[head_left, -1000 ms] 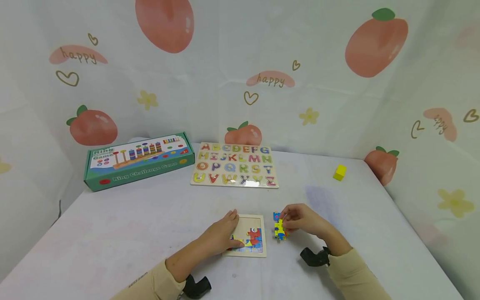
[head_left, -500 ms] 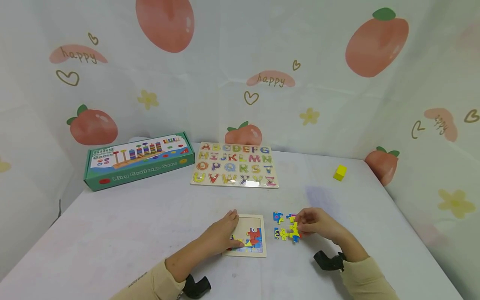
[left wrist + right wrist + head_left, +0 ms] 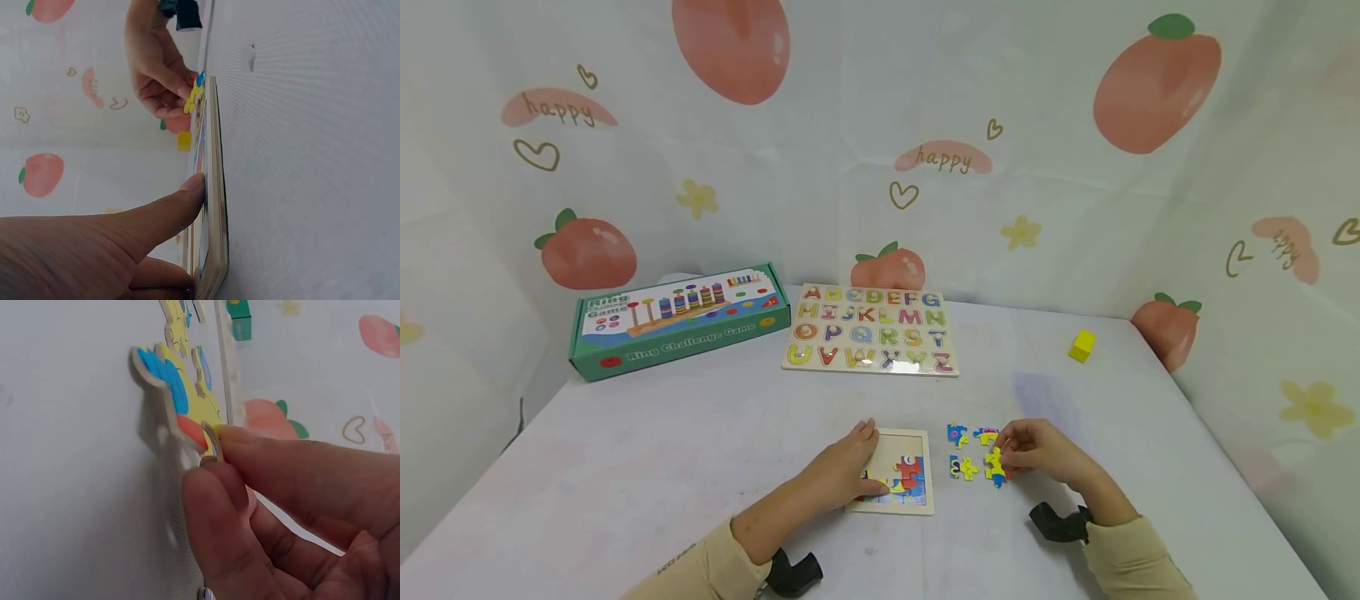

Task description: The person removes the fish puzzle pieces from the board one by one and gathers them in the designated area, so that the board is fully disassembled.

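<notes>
A small wooden puzzle tray point(image 3: 929, 475) lies on the table, with several jigsaw pieces point(image 3: 911, 473) fitted in its lower part. My left hand point(image 3: 835, 473) rests on the tray's left side; its straight thumb point(image 3: 178, 199) presses on the surface, and it covers part of the pieces. To the right of the tray, my right hand point(image 3: 1047, 454) pinches a yellow, blue and red puzzle piece point(image 3: 187, 394) between thumb and fingers, tilted at the tabletop. Three loose pieces lie between it and the tray: a blue one point(image 3: 956, 434), a yellow one point(image 3: 968, 469) and a multicoloured one point(image 3: 985, 435).
Behind the tray lies an alphabet board point(image 3: 870, 332). A green ring game box point(image 3: 679, 323) stands at the back left. Toward the back right sits a yellow block point(image 3: 1082, 346). A printed cloth backdrop point(image 3: 820, 167) rises behind the table.
My right hand has moved right, away from the tray, with the pinched piece. The loose pieces, bunched and partly covered before, now lie spread apart. My left hand stays put.
</notes>
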Demonstrator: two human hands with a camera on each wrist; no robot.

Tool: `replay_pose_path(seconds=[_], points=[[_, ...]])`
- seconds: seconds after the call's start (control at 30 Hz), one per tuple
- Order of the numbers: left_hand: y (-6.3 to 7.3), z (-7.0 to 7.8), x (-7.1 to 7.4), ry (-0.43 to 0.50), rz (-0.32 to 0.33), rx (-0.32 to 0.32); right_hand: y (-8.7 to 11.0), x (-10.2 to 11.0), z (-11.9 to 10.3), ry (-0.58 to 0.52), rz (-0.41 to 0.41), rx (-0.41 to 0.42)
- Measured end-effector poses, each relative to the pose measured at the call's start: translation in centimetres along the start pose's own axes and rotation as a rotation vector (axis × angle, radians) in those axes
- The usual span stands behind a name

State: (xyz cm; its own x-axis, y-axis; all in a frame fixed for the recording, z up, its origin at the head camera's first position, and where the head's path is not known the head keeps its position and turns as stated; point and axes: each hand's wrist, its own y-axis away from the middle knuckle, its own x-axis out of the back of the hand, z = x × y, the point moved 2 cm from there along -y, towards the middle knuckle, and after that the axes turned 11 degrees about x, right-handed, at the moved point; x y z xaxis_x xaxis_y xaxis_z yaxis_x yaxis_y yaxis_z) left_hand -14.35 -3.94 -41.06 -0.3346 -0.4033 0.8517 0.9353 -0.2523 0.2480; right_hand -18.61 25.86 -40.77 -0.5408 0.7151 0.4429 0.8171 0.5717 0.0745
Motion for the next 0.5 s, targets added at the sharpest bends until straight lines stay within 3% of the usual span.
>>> replay_pose_path(seconds=[0.23, 0.5], points=[[-0.05, -0.06, -0.06, -0.002, -0.005, 0.005, -0.26, -0.62, -0.43, 0.152, 0.052, -0.014], [-0.08, -0.08, 0.01, -0.005, -0.011, 0.001, -0.37, -1.05, -0.85, 0.243, 0.074, 0.002]])
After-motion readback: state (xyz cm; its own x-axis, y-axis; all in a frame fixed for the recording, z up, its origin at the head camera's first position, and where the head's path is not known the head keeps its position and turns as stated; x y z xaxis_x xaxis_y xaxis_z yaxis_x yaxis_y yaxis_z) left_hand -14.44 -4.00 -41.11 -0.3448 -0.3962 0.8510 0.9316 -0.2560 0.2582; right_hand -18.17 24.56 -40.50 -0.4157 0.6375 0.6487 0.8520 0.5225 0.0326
